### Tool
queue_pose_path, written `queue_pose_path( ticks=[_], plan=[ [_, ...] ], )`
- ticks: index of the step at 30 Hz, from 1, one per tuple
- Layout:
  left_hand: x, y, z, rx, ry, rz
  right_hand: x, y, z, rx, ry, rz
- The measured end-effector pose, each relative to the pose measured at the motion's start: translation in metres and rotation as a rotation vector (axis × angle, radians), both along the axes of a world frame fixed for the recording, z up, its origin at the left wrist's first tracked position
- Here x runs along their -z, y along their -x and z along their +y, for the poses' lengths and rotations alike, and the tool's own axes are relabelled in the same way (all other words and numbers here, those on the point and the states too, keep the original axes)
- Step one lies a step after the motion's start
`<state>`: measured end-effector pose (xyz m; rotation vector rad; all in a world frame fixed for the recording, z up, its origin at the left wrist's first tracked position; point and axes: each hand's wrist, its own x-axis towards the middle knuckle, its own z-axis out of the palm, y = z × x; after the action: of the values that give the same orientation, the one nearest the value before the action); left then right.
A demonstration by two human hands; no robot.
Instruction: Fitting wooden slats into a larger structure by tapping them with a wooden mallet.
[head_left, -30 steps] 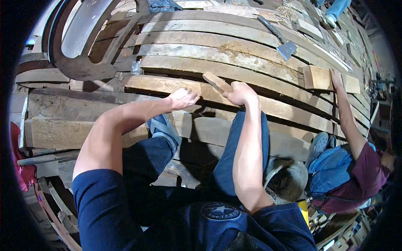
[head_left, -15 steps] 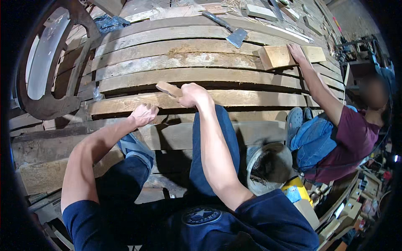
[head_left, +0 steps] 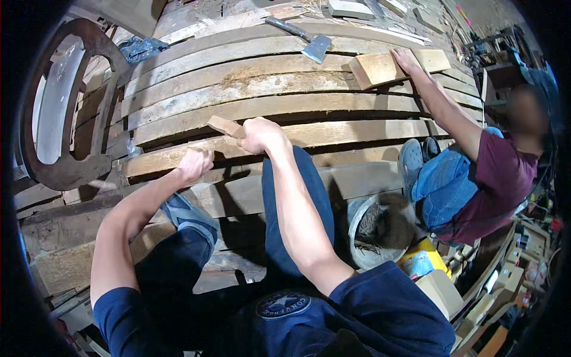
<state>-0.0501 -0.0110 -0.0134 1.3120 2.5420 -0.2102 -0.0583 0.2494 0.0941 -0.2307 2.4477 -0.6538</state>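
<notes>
"Two hands before us: how do we find the right hand (head_left: 257,135)?"

"We see it clamped around a wooden piece (head_left: 223,125), whose free end points left, above a pale beam (head_left: 369,132)."

"And the left hand (head_left: 196,164)?"

"It sits at the beam's near edge, fingers bent inward. We cannot tell how far they close, or whether they hold anything."

"What else is hidden from us?"

"The wooden piece's other end, inside the palm. Shade blurs what lies in the bucket (head_left: 361,256)."

"And the co-worker's hand (head_left: 407,59)?"

"We see it laid over a wood block (head_left: 373,70), fingertips hard to make out. The lower edge cuts off the dark shirt (head_left: 392,309)."
</notes>
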Motion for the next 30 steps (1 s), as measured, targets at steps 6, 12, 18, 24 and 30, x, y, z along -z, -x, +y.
queue_pose_path(
  ticks=[6, 12, 18, 24, 30],
  plan=[
    [-0.085, 0.028, 0.020, -0.139, -0.029, 0.276, -0.024, -0.020, 0.042, 0.139, 0.195, 0.235],
    [-0.233, 0.038, -0.016, -0.360, -0.116, 0.455, 0.009, -0.063, 0.094, 0.395, 0.146, 0.377],
    [-0.311, 0.030, -0.025, -0.376, -0.075, 0.561, 0.034, -0.138, 0.097, 0.490, 0.132, 0.404],
    [-0.291, 0.026, -0.008, -0.491, 0.159, 0.286, 0.031, -0.157, 0.106, 0.525, 0.026, 0.235],
    [-0.203, 0.054, 0.046, -0.618, 0.180, -0.069, 0.046, -0.144, 0.122, 0.849, -0.104, 0.306]
  ],
)
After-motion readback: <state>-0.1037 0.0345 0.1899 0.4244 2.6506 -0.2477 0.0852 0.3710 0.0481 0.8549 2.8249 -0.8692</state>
